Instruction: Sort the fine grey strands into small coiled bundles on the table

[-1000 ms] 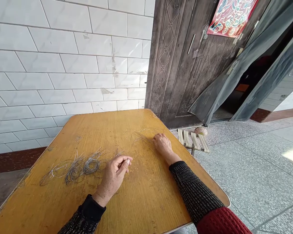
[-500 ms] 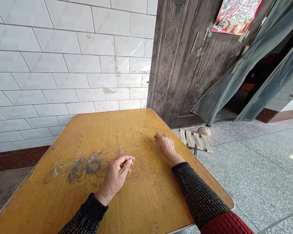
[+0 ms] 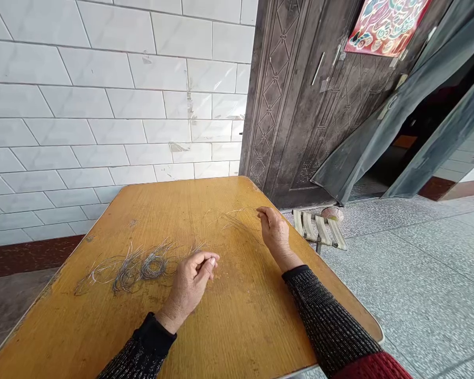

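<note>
"one change?"
"right hand (image 3: 275, 231) raised slightly, fingertips pinched. left hand (image 3: 189, 281) pinched too; on what, can't tell for either."
"loose wires (image 3: 237, 220)?"
"on table (image 3: 161, 205), just left of right hand, long axis slanting far-left to near-right."

You have one left hand (image 3: 190, 281) and one right hand (image 3: 274, 231) over one table (image 3: 221, 321), with thin wires (image 3: 154, 266) too tangled to count. Far right, you see one stool (image 3: 322, 231) with four bands, one ball-like object (image 3: 332, 212), one poster (image 3: 387, 27) and two curtain panels (image 3: 353, 160).
</note>
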Demonstrator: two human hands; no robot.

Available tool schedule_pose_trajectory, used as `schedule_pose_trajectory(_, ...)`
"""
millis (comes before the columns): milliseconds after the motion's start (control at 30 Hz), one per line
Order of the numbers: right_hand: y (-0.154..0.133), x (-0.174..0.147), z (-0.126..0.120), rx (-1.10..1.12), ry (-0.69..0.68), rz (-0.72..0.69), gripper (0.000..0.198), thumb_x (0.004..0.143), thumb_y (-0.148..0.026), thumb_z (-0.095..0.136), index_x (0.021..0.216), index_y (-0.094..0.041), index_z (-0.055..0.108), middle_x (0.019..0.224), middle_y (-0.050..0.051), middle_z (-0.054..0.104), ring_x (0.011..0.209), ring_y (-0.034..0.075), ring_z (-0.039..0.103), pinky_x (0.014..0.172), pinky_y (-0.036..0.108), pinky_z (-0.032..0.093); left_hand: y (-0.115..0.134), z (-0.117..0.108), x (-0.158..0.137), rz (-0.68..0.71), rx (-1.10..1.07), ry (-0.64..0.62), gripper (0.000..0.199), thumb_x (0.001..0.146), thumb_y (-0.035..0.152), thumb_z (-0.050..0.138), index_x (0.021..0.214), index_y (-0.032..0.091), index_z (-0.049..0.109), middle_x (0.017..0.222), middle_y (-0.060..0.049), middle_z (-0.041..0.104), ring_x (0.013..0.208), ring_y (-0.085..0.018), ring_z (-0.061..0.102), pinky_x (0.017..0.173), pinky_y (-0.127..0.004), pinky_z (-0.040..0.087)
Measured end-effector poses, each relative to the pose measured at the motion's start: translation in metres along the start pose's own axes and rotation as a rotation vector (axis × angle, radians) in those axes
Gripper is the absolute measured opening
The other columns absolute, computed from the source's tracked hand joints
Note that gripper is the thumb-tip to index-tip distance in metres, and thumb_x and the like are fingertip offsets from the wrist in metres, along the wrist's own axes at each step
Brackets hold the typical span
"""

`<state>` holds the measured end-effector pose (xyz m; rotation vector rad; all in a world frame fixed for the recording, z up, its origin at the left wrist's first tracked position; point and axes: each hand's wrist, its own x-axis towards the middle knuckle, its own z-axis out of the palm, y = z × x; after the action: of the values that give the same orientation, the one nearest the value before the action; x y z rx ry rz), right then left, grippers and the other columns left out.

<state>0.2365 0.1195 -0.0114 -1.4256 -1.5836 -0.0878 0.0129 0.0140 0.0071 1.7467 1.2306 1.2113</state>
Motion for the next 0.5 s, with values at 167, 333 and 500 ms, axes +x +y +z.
schedule_pose_trajectory(167,-0.017,-0.004,-0.007,0.433,0.029,0.079,0.021,0.085,-0.028,0.041,0.092,-0.017,0.057,0.073,0.001,0.059,0.05,0.009,0.049,0.05,0.022,0.041,-0.003,-0.001,0.002,-0.057,-0.078,0.045,0.024,0.079,0.034,0.05,0.082,0.016,0.065,0.073,-0.005,0.062,0.056,-0.012,0.055,0.053,-0.024,0.046)
schedule_pose_trajectory(333,-0.044,-0.004,-0.02,1.05,0.051,0.241,0.014,0.078,-0.03,0.055,0.085,-0.018,0.057,0.07,-0.003,0.052,0.043,0.002,0.036,0.04,0.016,0.028,0.0,0.0,0.001,-0.073,-0.113,0.026,0.023,0.078,0.032,0.051,0.08,0.015,0.066,0.072,-0.004,0.062,0.054,-0.012,0.054,0.052,-0.024,0.046)
schedule_pose_trajectory(500,-0.055,-0.007,-0.029,1.436,-0.161,0.471,0.015,0.069,-0.024,0.065,0.082,-0.018,0.06,0.07,-0.005,0.05,0.04,-0.001,0.029,0.034,0.012,0.021,0.0,0.003,0.0,-0.058,-0.117,0.016,0.022,0.078,0.031,0.051,0.081,0.016,0.066,0.068,-0.003,0.06,0.053,-0.012,0.054,0.05,-0.023,0.046)
